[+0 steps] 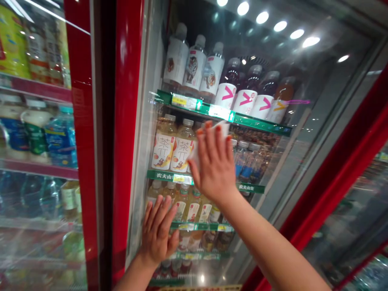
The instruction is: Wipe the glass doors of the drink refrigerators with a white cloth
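Observation:
Upright in front of me is the glass door [242,52] of a drinks fridge. My right hand [216,169] lies against the glass at the middle shelf, fingers stretched, holding a white tissue or cloth [224,127] under its palm and fingertips. Most of that white piece is hidden by the hand. Lower and to the left, my left hand [159,230] rests on the pane with its fingers extended, and nothing shows in it. Behind the glass, tea bottles [163,147] with white labels stand left of my right hand.
A red frame post [127,133] runs along the door's left side, and another red frame [327,173] slants at the right. Bottles with white labels [226,95] line the top shelf. A neighbouring fridge with bottles [36,125] stands at the left. Ceiling lights reflect in the pane.

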`<state>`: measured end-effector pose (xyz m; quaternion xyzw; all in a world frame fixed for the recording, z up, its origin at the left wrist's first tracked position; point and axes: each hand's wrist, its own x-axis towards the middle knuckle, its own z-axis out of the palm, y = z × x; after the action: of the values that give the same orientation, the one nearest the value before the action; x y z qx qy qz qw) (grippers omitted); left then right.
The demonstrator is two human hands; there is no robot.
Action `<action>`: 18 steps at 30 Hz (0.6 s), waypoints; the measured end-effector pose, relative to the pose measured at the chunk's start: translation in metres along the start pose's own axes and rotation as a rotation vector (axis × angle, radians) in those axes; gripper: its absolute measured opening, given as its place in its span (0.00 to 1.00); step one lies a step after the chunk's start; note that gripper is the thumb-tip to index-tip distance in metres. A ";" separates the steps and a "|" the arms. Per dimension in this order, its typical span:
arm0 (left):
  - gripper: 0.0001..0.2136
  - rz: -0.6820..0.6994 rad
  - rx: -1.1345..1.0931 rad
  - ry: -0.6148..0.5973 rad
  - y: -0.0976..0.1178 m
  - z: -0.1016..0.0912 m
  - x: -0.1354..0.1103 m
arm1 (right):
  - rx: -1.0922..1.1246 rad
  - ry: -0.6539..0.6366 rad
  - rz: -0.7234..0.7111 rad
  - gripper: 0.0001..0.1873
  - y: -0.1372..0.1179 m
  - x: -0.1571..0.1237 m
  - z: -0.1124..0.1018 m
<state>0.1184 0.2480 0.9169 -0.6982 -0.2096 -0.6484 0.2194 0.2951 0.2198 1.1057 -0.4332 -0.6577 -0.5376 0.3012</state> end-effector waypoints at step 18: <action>0.42 -0.094 0.142 -0.032 -0.036 -0.003 -0.042 | 0.038 -0.093 -0.145 0.44 -0.040 -0.061 0.011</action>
<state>0.0917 0.2752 0.8768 -0.6805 -0.2908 -0.6304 0.2344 0.2871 0.2133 1.0325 -0.4031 -0.7107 -0.5248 0.2388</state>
